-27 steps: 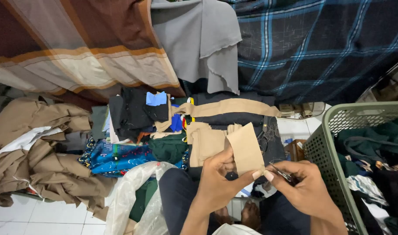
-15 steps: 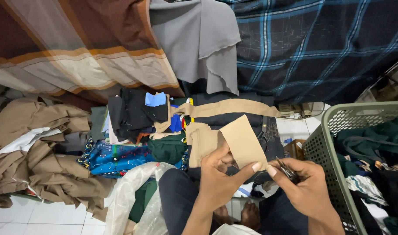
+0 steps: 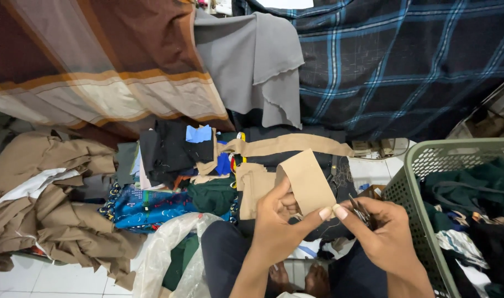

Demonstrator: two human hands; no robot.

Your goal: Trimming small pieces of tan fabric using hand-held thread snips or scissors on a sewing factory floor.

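Observation:
My left hand [image 3: 277,223] holds a small tan fabric piece [image 3: 307,181] upright by its lower edge. My right hand [image 3: 381,234] pinches the same piece's lower right corner with thumb and forefinger, and also grips small dark scissors [image 3: 361,211] against its palm. Behind the piece lies a longer tan strip [image 3: 288,144] over dark cloth.
A green plastic laundry basket [image 3: 423,165] full of dark clothes stands at the right. A heap of brown cloth [image 3: 53,187] lies at the left, blue patterned fabric [image 3: 147,205] and a clear plastic bag [image 3: 169,256] in front. Striped, grey and plaid cloths hang behind.
The tan piece has tilted and shifted a little to the right, and my right hand's fingertips have closed onto its lower corner.

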